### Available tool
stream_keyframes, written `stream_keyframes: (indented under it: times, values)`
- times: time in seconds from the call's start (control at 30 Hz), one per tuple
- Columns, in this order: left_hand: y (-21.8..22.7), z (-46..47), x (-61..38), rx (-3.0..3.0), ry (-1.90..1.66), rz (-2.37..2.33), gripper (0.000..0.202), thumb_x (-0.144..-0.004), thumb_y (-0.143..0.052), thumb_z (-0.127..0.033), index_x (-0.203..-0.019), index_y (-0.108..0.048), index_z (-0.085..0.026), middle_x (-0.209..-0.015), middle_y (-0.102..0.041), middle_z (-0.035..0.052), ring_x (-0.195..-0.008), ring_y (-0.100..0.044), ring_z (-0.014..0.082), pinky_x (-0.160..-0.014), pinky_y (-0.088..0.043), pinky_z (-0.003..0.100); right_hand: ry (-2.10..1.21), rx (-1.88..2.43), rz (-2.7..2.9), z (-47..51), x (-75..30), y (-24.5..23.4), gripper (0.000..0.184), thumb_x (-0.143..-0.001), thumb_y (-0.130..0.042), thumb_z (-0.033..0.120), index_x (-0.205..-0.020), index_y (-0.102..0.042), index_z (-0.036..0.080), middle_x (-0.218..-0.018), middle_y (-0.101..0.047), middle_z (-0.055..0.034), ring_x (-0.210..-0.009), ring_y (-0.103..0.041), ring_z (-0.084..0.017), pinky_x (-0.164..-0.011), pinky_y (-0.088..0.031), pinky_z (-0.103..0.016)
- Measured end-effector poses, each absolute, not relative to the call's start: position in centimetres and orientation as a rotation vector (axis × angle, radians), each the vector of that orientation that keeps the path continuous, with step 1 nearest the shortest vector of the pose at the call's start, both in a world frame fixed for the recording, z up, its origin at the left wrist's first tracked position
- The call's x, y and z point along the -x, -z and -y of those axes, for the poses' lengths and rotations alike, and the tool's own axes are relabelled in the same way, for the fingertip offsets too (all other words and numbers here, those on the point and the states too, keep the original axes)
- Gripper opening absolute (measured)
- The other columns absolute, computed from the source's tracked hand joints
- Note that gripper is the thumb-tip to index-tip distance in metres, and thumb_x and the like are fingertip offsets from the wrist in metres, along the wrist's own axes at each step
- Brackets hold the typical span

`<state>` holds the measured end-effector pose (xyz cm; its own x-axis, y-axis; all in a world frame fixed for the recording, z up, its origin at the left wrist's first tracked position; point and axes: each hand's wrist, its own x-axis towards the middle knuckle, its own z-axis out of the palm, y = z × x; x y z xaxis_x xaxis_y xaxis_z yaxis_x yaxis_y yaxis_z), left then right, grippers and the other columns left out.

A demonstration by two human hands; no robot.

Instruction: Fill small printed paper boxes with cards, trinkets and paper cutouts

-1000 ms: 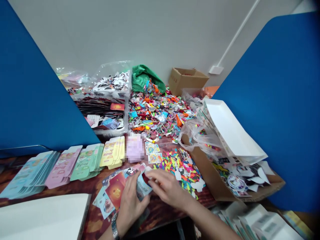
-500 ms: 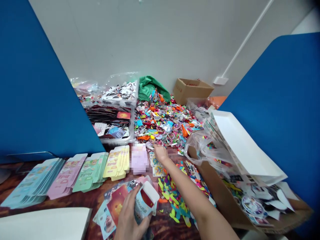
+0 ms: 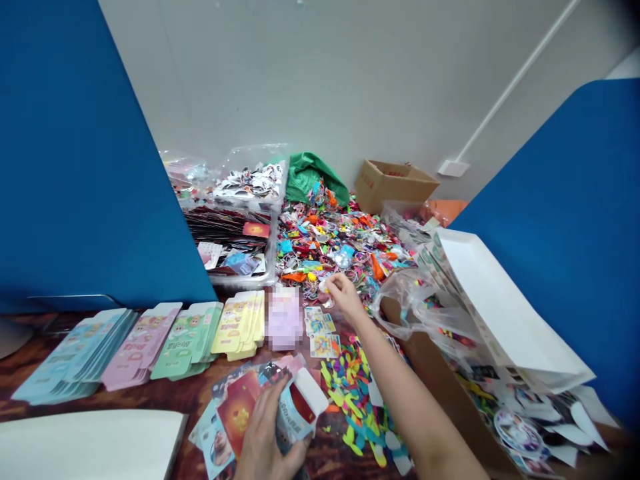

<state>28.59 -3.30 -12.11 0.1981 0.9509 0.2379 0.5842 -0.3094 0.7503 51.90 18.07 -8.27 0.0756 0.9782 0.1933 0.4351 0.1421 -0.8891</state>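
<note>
Holding one carton, left hand

The heap of balloons and stickers fills the way beyond the right hand, the plastic bag blocks its right, and a strip of bare tabletop lies lower left between flat carton stacks and a white board, past the left hand.

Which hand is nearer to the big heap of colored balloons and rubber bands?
Right hand: it is at the front edge of the heap. Left hand is farther away, holding a small carton.
</note>
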Motion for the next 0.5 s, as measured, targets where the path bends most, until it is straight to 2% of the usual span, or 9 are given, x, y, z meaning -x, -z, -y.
stream_keyframes:
  times: [0.13,0.23,0.33,0.5]
  values:
    - [11.9,3.5,-28.2,-1.851,-1.005,-1.527,0.068,-0.072,-0.061,-0.025,-0.136,-0.041,-0.02,-0.134,-0.056,0.0135,-0.123,-0.053,0.0325,-0.099,-0.048,0.048,-0.645,1.558,1.776,-19.2,-51.0,7.8,0.015,-0.082,-0.054,0.028,-0.094,-0.06,0.022,-0.08,-0.067,-0.0013,-0.077,-0.063,-0.019,-0.073,-0.046,-0.028]
    - [11.9,3.6,-27.9,-1.817,-1.025,-1.539,0.066,-0.071,-0.062,-0.025,-0.134,-0.043,-0.021,-0.131,-0.058,0.0121,-0.12,-0.055,0.0318,-0.097,-0.049,0.048,-0.616,1.631,2.044,-18.9,-50.4,7.7,0.013,-0.079,-0.06,0.02,-0.089,-0.067,0.022,-0.093,-0.071,-0.0032,-0.092,-0.063,-0.02,-0.085,-0.043,-0.029]
    - [11.9,3.4,-27.6,-1.834,-1.006,-1.549,0.067,-0.072,-0.063,-0.025,-0.135,-0.043,-0.021,-0.13,-0.058,0.0124,-0.12,-0.056,0.0314,-0.097,-0.05,0.047,-0.575,1.758,2.231,-18.1,-49.9,8.0,0.015,-0.081,-0.06,0.018,-0.091,-0.071,0.022,-0.096,-0.072,-0.0047,-0.094,-0.065,-0.022,-0.086,-0.044,-0.03]
    - [12.2,3.1,-27.3,-1.983,-0.884,-1.474,0.072,-0.074,-0.064,-0.026,-0.14,-0.037,-0.019,-0.137,-0.055,0.0136,-0.125,-0.053,0.0305,-0.1,-0.05,0.044,-0.454,1.943,2.393,-17.7,-48.0,9.0,0.022,-0.089,-0.056,0.022,-0.107,-0.069,0.022,-0.11,-0.069,-0.0096,-0.102,-0.064,-0.023,-0.087,-0.046,-0.033]
